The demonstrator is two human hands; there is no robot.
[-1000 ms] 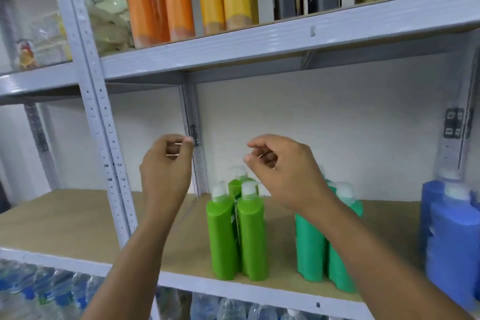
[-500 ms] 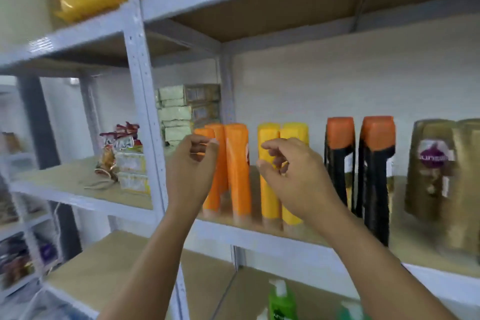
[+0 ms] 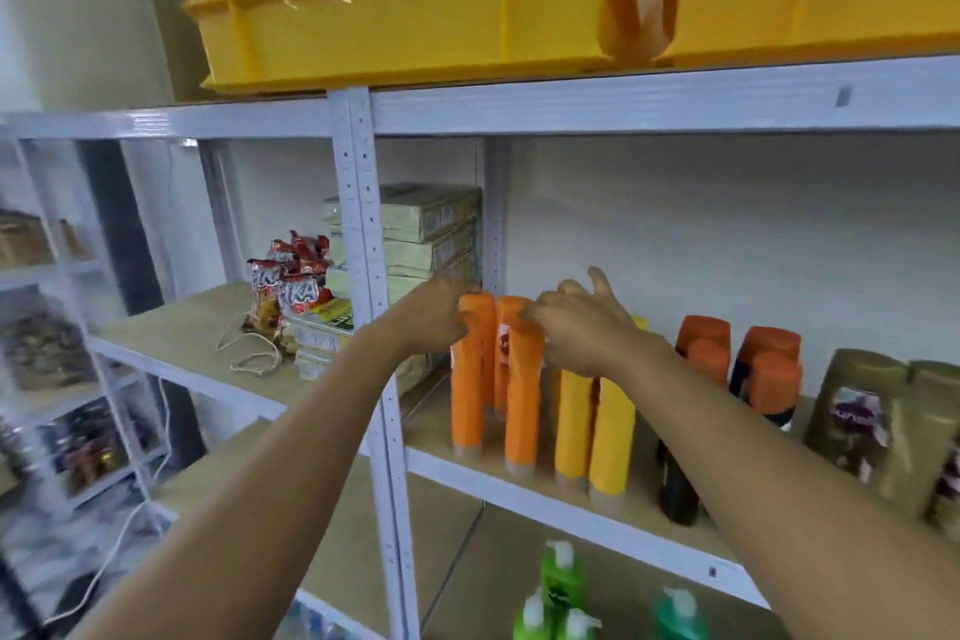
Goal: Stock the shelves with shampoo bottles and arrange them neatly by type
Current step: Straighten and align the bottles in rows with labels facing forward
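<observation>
Three tall orange shampoo bottles (image 3: 470,379) stand at the left end of the middle shelf (image 3: 545,494). My left hand (image 3: 434,317) curls its fingertips onto the top of the leftmost one. My right hand (image 3: 582,325) hooks its fingers over the top of the front orange bottle (image 3: 522,411), thumb raised. Two yellow bottles (image 3: 592,431) stand just to the right, partly under my right wrist. Further right are black bottles with orange caps (image 3: 763,369), then gold bottles (image 3: 857,421). Green pump bottles (image 3: 558,582) show on the shelf below.
A white upright post (image 3: 363,234) separates this bay from the left one, which holds red snack packets (image 3: 291,276), stacked green boxes (image 3: 426,229) and a string. Yellow crates (image 3: 415,5) sit on the top shelf. Bare board lies behind the bottles.
The view has risen from the green bottles' shelf to the orange bottles' shelf. Both hands, earlier hovering loosely curled and holding nothing, have reached forward onto the tops of the orange bottles.
</observation>
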